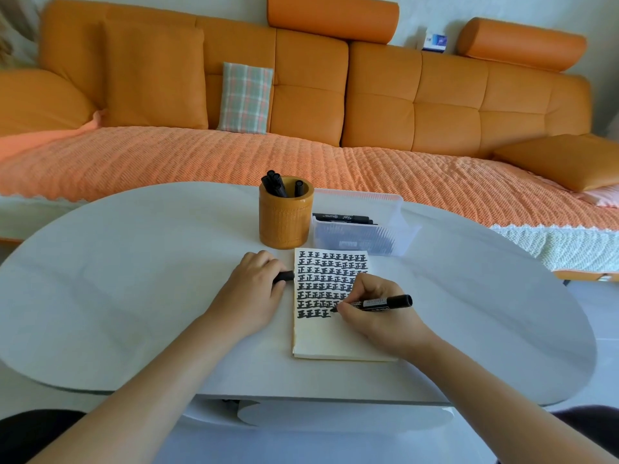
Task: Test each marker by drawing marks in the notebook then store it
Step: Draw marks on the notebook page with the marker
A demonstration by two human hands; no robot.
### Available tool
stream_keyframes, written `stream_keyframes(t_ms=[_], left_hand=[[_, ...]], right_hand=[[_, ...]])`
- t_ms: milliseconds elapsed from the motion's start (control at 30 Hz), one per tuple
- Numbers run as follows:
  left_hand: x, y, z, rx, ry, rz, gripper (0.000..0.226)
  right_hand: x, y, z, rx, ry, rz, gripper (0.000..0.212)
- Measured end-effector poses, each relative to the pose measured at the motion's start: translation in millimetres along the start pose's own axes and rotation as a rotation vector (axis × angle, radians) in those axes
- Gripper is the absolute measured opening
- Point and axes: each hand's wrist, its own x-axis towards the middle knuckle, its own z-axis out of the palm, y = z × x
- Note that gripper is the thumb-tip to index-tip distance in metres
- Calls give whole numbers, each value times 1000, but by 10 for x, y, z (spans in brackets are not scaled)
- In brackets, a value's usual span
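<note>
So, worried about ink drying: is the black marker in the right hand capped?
Uncapped: the black marker has its bare tip on the cream paper notebook.

The right hand point(371, 311) grips a black marker point(382, 302), tip on the notebook point(330, 343) page below rows of black marks. The left hand point(254, 289) holds a black cap point(284, 276) at the notebook's left edge. Beyond stand an orange pen cup point(284, 219) and a clear bin point(365, 226) of markers.

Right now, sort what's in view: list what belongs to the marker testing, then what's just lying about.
In the job: marker in the right hand, black cap in the left hand, notebook, orange marker holder, clear marker box.
Lying about: sofa, plaid cushion, small blue box.
</note>
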Motion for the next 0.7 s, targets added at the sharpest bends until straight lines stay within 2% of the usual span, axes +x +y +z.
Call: stream_keyframes(t_ms=[700], left_hand=[[-9, 13, -13, -2, -7, -14, 17]], right_hand=[[-20, 13, -7, -38, -29, -61, 22]])
